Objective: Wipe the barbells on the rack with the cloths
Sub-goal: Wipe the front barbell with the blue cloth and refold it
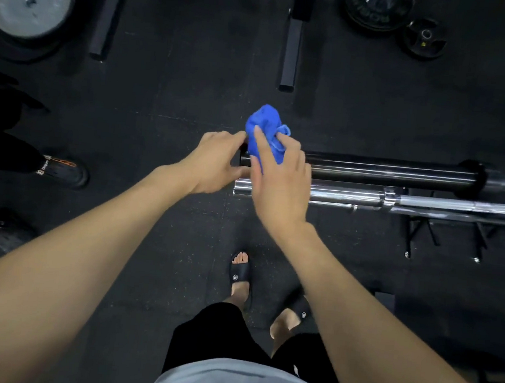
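Observation:
A black barbell (386,170) lies level on the rack, its sleeve end pointing left at mid frame. Just below it runs a chrome barbell (352,196). My right hand (280,178) grips a bunched blue cloth (264,130) and holds it over the black sleeve's left end. My left hand (214,163) is at that same end, fingers curled round the tip of the sleeve; the tip itself is hidden behind both hands.
Rack feet (444,237) stand under the bars at right. Weight plates lie on the dark rubber floor at top left (32,3) and top right (379,9). Another person's shoes (65,170) stand at left. My sandalled feet (241,278) are below the bars.

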